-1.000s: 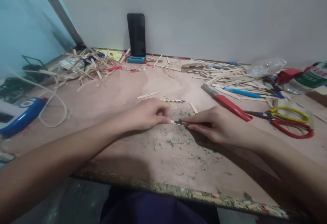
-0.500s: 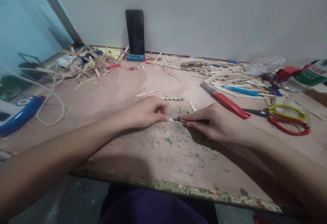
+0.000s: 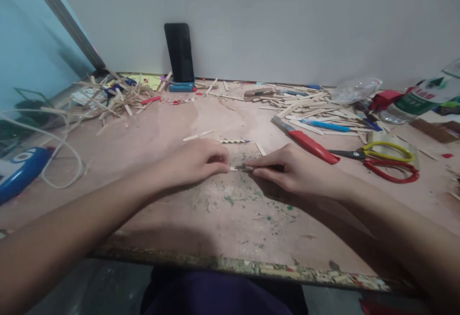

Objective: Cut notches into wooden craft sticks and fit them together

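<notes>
At table centre, I'm pinching a thin stick (image 3: 235,168) with left hand (image 3: 194,162); right hand (image 3: 291,169) is pressing something dark on it. Light, snaps easily; gripping near the ends.

A plain grey wall (image 3: 287,23) is standing behind the worn pinkish wooden tabletop (image 3: 151,128); a pale blue panel (image 3: 25,51) is leaning left.

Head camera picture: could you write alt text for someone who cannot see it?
Two bare hands meet at the middle of a worn wooden table, the left hand and right hand pinching a small wooden stick between their fingertips. A red-handled knife, scissors and scattered craft sticks lie to the right; a black phone leans on the wall.
</notes>
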The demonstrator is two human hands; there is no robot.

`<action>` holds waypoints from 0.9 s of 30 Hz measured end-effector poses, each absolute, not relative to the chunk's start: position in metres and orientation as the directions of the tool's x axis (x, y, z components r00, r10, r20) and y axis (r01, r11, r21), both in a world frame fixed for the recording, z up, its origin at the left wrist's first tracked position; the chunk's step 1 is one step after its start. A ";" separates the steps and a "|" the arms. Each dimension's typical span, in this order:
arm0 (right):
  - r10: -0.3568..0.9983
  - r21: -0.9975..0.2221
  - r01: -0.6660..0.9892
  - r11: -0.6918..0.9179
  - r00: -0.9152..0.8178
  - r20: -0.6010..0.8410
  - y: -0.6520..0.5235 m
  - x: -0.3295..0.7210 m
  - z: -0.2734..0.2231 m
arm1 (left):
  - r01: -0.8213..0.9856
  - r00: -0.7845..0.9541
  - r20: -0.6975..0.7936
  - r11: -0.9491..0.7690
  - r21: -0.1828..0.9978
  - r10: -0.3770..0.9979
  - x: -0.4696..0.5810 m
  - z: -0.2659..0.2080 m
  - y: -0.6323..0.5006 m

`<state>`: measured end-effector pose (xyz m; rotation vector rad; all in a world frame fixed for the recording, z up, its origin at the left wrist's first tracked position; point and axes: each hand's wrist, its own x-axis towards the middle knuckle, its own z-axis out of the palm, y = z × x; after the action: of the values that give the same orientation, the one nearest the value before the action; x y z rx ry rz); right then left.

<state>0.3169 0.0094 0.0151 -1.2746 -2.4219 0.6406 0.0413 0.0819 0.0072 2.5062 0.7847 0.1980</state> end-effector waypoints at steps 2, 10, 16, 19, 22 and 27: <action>0.851 -0.552 0.686 0.474 -0.517 0.088 0.010 0.318 0.016 | 0.470 0.844 0.018 -0.754 0.459 0.536 0.041 0.010 0.081; 0.875 -0.588 0.682 0.435 -0.474 0.099 0.016 0.327 0.013 | 0.506 0.819 0.089 -0.787 0.354 0.566 0.041 0.004 0.084; 0.845 -0.603 0.653 0.458 -0.530 0.069 0.020 0.330 0.012 | 0.454 0.841 0.064 -0.766 0.455 0.537 0.038 0.010 0.086; 0.837 -0.605 0.646 0.467 -0.543 0.066 0.018 0.327 0.011 | 0.440 0.845 0.056 -0.752 0.491 0.531 0.038 0.010 0.086; 0.840 -0.599 0.650 0.467 -0.538 0.072 0.016 0.324 0.010 | 0.439 0.845 0.054 -0.748 0.498 0.532 0.039 0.009 0.086; 0.841 -0.575 0.665 0.477 -0.536 0.077 0.016 0.321 0.009 | 0.440 0.847 0.058 -0.757 0.483 0.529 0.039 0.007 0.086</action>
<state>0.3211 0.0164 0.0087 -1.2668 -2.3786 0.7004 0.0387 0.0860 0.0072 2.5625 0.7139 0.2627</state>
